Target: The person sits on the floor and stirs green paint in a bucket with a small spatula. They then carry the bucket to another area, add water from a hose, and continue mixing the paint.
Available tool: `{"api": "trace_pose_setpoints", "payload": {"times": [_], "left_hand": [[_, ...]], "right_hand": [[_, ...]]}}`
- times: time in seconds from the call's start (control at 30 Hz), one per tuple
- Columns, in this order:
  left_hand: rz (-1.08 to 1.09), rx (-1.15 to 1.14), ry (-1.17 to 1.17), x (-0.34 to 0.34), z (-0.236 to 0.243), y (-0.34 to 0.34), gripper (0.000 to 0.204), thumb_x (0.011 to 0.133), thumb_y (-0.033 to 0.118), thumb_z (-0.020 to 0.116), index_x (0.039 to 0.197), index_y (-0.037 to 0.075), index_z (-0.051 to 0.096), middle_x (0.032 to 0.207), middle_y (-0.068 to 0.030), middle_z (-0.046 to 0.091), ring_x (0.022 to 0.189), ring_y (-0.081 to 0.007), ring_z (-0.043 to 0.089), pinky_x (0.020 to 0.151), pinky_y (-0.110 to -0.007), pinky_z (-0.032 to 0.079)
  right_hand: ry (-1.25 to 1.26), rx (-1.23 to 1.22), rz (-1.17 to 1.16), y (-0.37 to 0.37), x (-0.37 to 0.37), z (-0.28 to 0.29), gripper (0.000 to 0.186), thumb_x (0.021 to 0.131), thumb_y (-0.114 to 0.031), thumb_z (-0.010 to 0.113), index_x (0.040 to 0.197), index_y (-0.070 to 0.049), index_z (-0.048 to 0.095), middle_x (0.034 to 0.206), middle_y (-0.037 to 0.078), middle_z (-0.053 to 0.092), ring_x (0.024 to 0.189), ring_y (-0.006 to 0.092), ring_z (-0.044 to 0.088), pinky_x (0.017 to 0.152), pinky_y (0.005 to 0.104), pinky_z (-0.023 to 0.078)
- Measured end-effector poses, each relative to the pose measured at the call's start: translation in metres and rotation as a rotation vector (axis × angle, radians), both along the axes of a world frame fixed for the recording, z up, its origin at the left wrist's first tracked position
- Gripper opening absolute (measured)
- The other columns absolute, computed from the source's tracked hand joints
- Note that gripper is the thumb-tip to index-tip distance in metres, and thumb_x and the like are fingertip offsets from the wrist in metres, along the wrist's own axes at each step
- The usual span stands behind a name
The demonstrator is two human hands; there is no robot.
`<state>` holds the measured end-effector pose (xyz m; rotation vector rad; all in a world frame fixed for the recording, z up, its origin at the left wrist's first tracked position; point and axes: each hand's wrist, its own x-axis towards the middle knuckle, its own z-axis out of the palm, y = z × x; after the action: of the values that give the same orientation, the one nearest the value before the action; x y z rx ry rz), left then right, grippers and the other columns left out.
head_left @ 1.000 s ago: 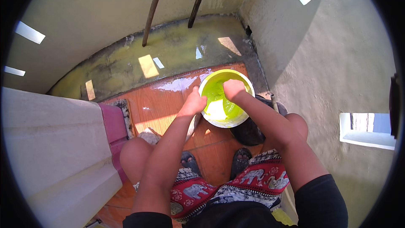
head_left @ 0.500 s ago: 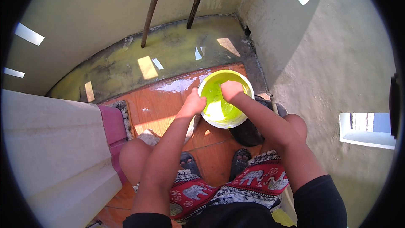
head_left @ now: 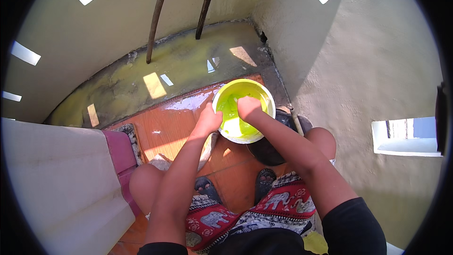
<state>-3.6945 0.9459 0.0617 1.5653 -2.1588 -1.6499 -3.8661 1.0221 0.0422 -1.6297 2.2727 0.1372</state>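
I hold a yellow-green bowl with a pale rim (head_left: 255,133) above the orange tiles, its bright green interior wet and glossy. My left hand (head_left: 211,120) grips it at the left rim. My right hand (head_left: 249,108) is inside the bowl, fingers curled closed; whatever they may hold is hidden. Below and right of the bowl sits a dark rounded basin (head_left: 269,153), partly covered by the bowl and my arm. My sandalled feet (head_left: 205,189) are on the tiles (head_left: 174,144) under my arms.
Two wooden poles (head_left: 154,28) lean against the curved wall, standing on a wet, mossy concrete strip (head_left: 122,99). A pale partition with a pink base (head_left: 118,151) is at left. A plastered wall (head_left: 344,75) with openings rises at right, a pipe (head_left: 297,123) near its foot.
The whole view has shifted slightly, with walls and floor appearing further left. Both hands stay at the bowl; my right hand has moved a little within it.
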Motion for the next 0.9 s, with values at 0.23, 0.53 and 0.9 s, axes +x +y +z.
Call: {"api": "trace_pose_setpoints", "payload": {"times": [0.23,0.53,0.9], "left_hand": [[-0.066,-0.082,0.051,-0.05,0.011,-0.004,0.049,0.087,0.016,0.055,0.13,-0.007,0.045,0.115,-0.0356,0.062,0.113,-0.0452,0.061,0.098,-0.048,0.047],[-0.096,-0.117,0.068,-0.069,0.0,-0.006,0.046,0.086,0.017,0.055,0.124,-0.009,0.052,0.112,-0.0343,0.064,0.11,-0.0445,0.062,0.096,-0.046,0.049],[-0.205,0.018,-0.022,-0.032,0.003,-0.024,0.062,0.086,0.011,0.053,0.142,-0.005,0.032,0.115,-0.0358,0.062,0.11,-0.0457,0.062,0.094,-0.047,0.05]], "right_hand": [[-0.014,0.112,-0.091,0.036,0.002,-0.004,0.017,0.08,-0.013,0.061,0.089,-0.008,0.075,0.088,0.015,0.073,0.083,0.0298,0.073,0.069,0.0397,0.058],[-0.141,0.261,-0.249,0.035,-0.006,0.016,0.022,0.083,-0.015,0.06,0.097,-0.008,0.075,0.099,0.017,0.073,0.093,0.0299,0.072,0.076,0.0393,0.057],[-0.24,0.162,-0.099,0.009,-0.003,0.002,0.024,0.084,-0.015,0.059,0.1,-0.006,0.074,0.102,0.019,0.072,0.098,0.0317,0.07,0.082,0.0407,0.056]]}}
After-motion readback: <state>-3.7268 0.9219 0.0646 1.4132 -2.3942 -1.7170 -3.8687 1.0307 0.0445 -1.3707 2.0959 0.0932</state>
